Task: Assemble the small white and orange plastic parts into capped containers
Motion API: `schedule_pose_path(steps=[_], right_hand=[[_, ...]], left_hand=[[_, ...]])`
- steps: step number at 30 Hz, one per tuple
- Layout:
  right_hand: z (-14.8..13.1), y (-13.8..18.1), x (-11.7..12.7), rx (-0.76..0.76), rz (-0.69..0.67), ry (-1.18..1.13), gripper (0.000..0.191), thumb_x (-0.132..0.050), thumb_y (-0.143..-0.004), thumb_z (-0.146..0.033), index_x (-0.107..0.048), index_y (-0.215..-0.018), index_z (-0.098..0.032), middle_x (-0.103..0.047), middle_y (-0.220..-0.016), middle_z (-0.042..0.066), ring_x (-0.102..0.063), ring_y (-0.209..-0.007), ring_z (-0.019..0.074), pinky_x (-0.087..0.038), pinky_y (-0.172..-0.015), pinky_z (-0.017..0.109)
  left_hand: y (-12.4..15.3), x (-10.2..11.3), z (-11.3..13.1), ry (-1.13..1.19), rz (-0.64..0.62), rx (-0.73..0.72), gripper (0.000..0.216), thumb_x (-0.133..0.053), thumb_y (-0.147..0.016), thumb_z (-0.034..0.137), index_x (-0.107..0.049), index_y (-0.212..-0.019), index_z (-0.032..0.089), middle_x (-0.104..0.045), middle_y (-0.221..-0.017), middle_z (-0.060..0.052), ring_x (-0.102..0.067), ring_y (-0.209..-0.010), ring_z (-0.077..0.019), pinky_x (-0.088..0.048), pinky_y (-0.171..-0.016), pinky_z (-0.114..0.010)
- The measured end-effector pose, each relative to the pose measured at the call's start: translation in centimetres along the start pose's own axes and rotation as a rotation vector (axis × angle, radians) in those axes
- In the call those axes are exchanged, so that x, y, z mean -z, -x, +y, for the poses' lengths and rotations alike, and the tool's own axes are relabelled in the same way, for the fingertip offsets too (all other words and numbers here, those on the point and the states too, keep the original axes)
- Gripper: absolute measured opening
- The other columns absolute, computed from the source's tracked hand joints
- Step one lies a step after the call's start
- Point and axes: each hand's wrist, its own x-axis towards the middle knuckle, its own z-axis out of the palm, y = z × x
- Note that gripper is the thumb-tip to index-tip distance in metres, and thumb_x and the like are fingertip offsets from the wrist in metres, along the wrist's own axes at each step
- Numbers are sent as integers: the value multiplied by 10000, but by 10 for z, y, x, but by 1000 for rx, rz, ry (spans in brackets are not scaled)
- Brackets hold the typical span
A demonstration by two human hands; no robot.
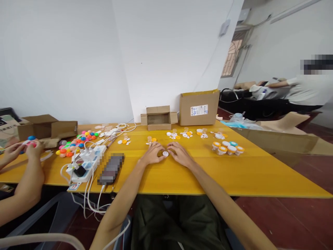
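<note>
A small white round piece with a pattern on its face is held low over the yellow table, between my hands. From the left, the thumb and fingers of my left hand curl around its edge. My right hand is bent in from the other side, with its fingertips at the piece's right edge. Just beyond my left hand are a clear cup and an orange ring. Behind my right hand lie several white parts, with an orange ring among them.
Capped clear jars stand together at the right. More small parts lie in groups along the back, before an open box and a closed carton. Left are a phone, a power strip, cables, colourful balls and a co-worker's hands.
</note>
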Motion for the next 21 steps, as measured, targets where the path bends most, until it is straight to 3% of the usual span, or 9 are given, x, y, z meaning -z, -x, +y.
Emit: schedule_pose_path(steps=[9,16,21], right_hand=[[5,1,0,-18,9,17,139,-553,-900,-229,-688,-922,-254,-673,-1036,69,-624,-1015,235,-504,-927,418],[6,1,-2,-44,-17,12,126,-576,-891,-250,-700,-909,-253,-676,-1034,70,-627,-1009,234,-510,-913,404],[7,1,-2,-29,-48,27,137,-596,-866,-242,-704,-949,-259,-677,-1060,67,-626,-1029,237,-506,-926,399]], left_hand=[[5,19,-22,-37,171,167,197,-610,-836,249,-648,-1028,269,-642,-1090,-48,-509,-1064,-259,-383,-959,-453],[9,20,-33,-126,117,155,101,-609,-837,233,-686,-896,261,-677,-1081,-47,-506,-1076,-273,-372,-954,-464],[8,18,-37,-172,94,139,192,-529,-891,224,-697,-813,273,-693,-960,-52,-520,-1066,-274,-373,-955,-455]])
